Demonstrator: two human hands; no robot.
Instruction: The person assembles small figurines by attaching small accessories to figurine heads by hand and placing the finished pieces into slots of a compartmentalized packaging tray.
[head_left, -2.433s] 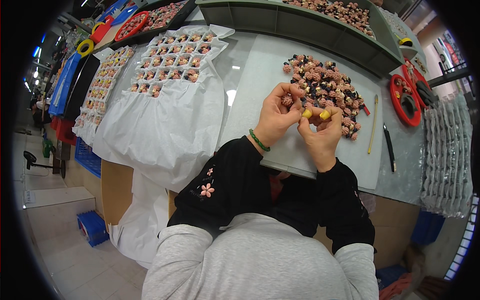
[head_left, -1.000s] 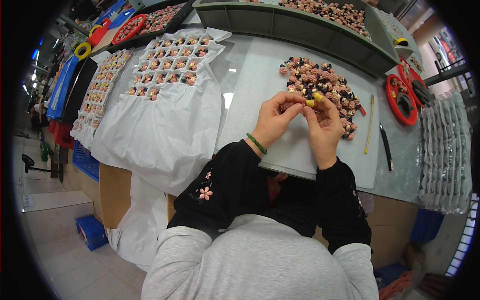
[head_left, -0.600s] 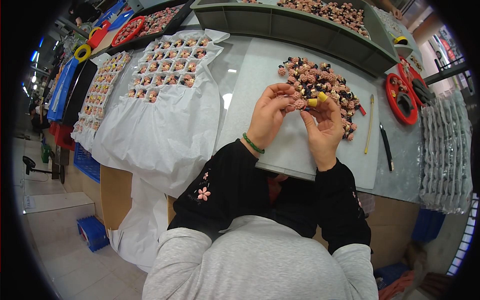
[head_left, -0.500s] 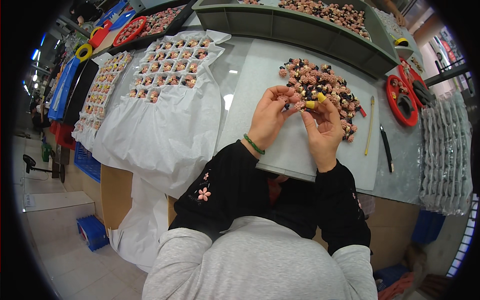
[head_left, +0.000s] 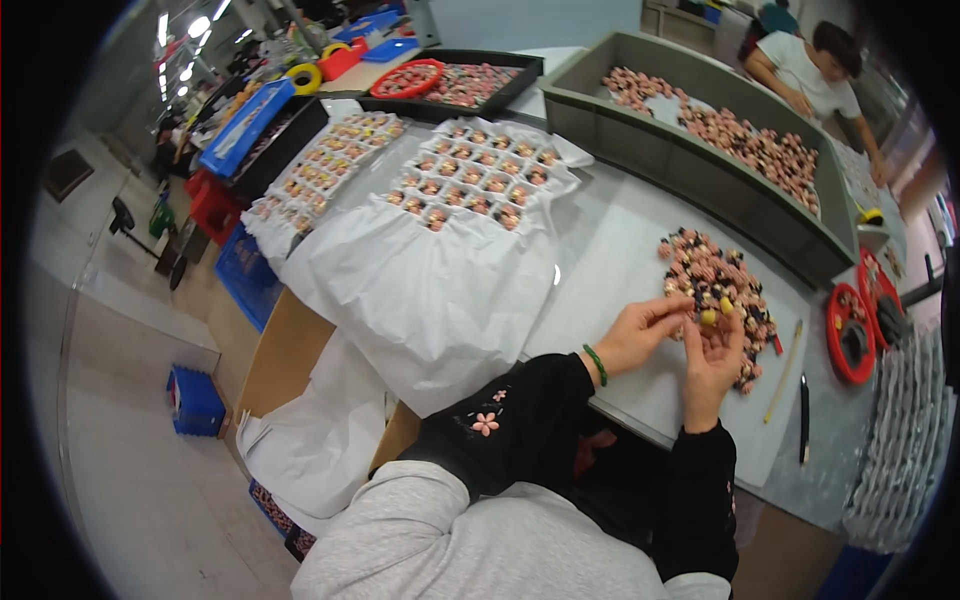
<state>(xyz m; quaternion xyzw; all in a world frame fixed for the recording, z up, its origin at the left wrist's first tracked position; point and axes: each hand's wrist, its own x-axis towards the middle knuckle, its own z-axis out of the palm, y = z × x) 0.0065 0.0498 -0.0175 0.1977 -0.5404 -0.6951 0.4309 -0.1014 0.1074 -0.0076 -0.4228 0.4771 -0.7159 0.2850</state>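
One heap of knobbly pink-and-black figurines (head_left: 712, 268) and two yellow fingertip covers (head_left: 709, 317) appear centre-right, where both hands (head_left: 632, 338) (head_left: 711, 368) curl narrowly together, contents unclear.

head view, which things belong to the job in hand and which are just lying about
Likely in use:
yellow finger caps on the right hand
pile of pink figures

Apparently lying about:
yellow stick
black pen-like tool
blue crate
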